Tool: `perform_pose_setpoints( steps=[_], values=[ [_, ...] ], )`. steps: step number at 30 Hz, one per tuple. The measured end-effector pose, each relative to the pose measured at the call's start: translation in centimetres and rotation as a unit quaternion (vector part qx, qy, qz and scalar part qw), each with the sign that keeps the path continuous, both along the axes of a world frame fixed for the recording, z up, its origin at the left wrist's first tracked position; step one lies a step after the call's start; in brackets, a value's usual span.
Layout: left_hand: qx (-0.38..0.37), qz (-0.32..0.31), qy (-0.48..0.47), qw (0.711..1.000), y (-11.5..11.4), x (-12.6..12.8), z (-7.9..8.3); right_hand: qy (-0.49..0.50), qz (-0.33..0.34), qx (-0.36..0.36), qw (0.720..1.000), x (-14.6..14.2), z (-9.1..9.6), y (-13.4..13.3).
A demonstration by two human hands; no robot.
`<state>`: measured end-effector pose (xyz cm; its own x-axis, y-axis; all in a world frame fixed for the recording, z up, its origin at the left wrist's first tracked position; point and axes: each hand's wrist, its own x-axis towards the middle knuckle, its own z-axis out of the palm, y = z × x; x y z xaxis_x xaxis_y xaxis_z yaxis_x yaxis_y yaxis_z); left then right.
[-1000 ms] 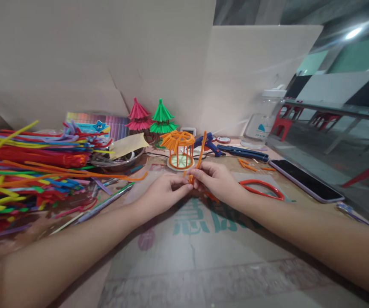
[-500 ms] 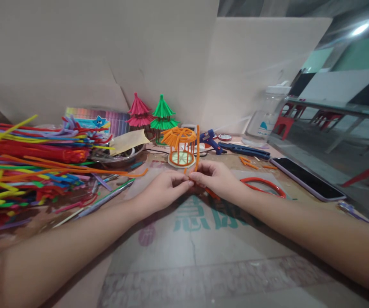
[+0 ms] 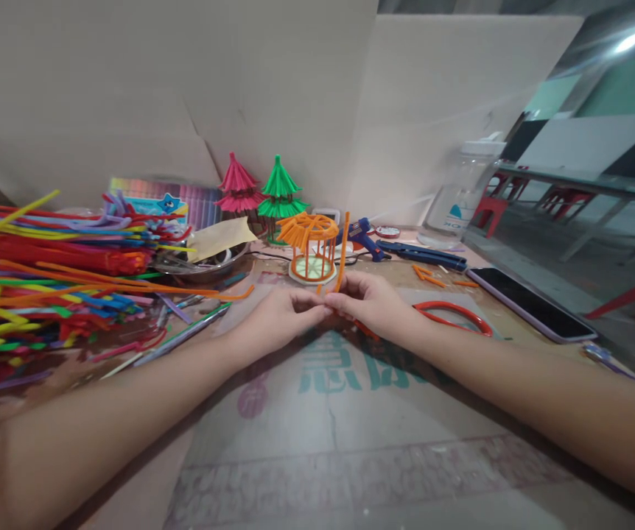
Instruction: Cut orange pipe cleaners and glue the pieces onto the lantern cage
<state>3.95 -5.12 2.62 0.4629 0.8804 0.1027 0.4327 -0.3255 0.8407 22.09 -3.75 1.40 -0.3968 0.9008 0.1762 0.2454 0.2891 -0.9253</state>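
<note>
Between my pinched fingertips is an orange pipe cleaner, its long end rising upright past my right fingers. My left hand is closed at its lower end, thumb against index finger. My right hand grips it close beside, the fingertips of both hands nearly touching. Just behind them stands a small orange pipe-cleaner pavilion with thin posts, a pale round base and roof strips hanging along its left side. Under my right wrist lie red-handled scissors or pliers, their front part hidden by my hand.
A heap of coloured pipe cleaners fills the left. Behind are a metal bowl, a marker set, a pink tower and a green tower. Rightward are a blue glue gun, a phone and a water bottle.
The upright end of the orange pipe cleaner leans slightly further right. Both hands keep their pinch in nearly the same place, and the view has shifted a little.
</note>
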Motion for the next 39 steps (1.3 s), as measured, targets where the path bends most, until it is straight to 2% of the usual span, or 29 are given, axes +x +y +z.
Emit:
perform_pose_setpoints(
  steps=[6, 18, 28, 39],
  values=[
    [0.015, 0.021, 0.007, 1.0, 0.23, -0.43, -0.35, 0.086, 0.018, -0.042, 0.995, 0.02, -0.02, 0.27],
    [0.0, -0.039, 0.019, 0.999, 0.24, -0.07, 0.06, 0.066, 0.001, -0.011, 0.998, -0.16, 0.12, 0.11],
    [0.007, -0.043, 0.03, 0.999, 0.37, -0.22, -0.03, 0.078, 0.014, -0.026, 0.997, -0.16, -0.15, 0.23],
    [0.022, -0.038, 0.028, 0.999, 0.51, -0.36, -0.21, 0.045, 0.006, 0.0, 0.999, -0.1, -0.12, 0.12]
  ],
)
